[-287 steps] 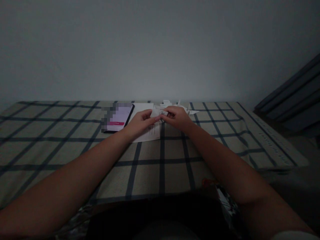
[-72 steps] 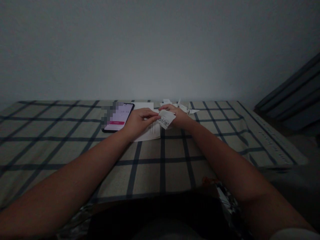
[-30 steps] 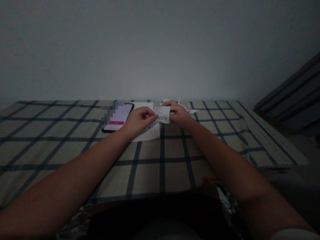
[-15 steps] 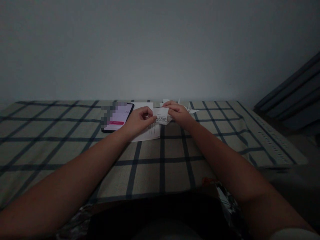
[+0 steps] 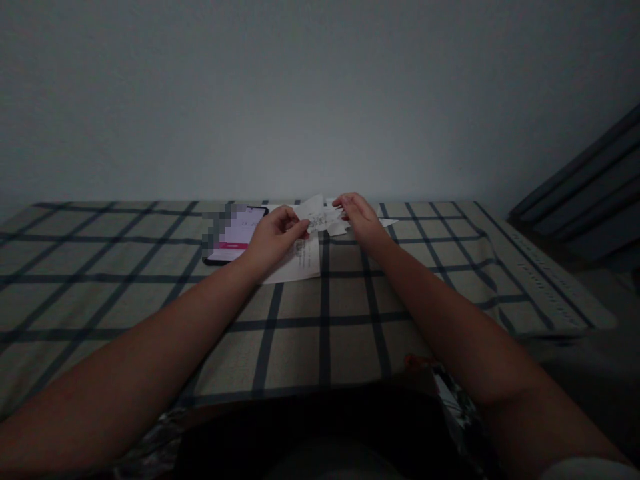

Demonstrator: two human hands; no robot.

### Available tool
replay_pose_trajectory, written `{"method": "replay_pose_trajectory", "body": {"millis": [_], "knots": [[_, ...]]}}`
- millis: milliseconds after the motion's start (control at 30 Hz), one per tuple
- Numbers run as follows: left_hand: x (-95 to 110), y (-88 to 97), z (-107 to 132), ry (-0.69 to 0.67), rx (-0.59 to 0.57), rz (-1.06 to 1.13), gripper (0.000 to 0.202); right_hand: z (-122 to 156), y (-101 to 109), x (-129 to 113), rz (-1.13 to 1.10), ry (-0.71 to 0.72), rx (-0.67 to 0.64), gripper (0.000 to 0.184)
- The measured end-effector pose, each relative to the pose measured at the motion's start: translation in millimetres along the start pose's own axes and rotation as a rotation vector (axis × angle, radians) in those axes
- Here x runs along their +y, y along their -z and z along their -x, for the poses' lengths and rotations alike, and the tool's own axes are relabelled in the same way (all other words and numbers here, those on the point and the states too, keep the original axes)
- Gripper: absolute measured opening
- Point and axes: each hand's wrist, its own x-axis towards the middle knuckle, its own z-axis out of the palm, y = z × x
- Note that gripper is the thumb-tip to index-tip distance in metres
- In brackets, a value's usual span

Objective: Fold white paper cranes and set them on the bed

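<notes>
A piece of thin white paper (image 5: 315,219), creased and printed with dark marks, is raised between the person's two hands above the far part of the table. It looks matte and crisp, with straight edges and a pointed upper corner. The left hand (image 5: 276,233) has it pinched between thumb and fingers at its left edge. The right hand (image 5: 359,215) has its fingers curved and parted at the paper's right end; whether they grip it, one cannot tell. The corner points up and away, toward the wall, while the long axis seems to run sideways from one hand to the other, though its right end merges with the pale paper behind.

A pointed white scrap (image 5: 389,222) lies just beyond the right hand. Under and beside the left hand, a smooth printed sheet (image 5: 300,265) lies flat, and a glossy, dark-edged phone (image 5: 237,237) rests near it, its lit screen showing a pink bar.

The tablecloth (image 5: 300,353) is woven, beige with dark blue checks, slightly rumpled. Beyond stands a plain grey wall (image 5: 320,100); dark folded fabric (image 5: 590,190) slants at the right in dim light.
</notes>
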Motion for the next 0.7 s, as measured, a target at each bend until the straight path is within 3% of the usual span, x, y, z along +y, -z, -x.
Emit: {"method": "replay_pose_trajectory", "body": {"millis": [133,367,467,600,700], "knots": [[-1,-1.3,-1,0.042,0.061,0.032,0.038,0,-3,2,-0.045,-0.061,-0.006,0.050],[-9,-2.3,1,0.031,0.013,0.047,0.035,9,-8,-12,-0.014,-0.007,-0.240,0.052],[-14,-3.3,0,0.006,-0.044,0.004,0.035,10,-7,-11,0.077,0.062,-0.235,0.048],[-12,-6.2,1,-0.011,-0.089,0.031,0.052,6,-4,-5,0.158,0.205,-0.228,0.031],[-9,-5.9,4,-0.010,-0.107,-0.041,0.048,5,-2,-3,0.237,0.326,-0.252,0.028]]}}
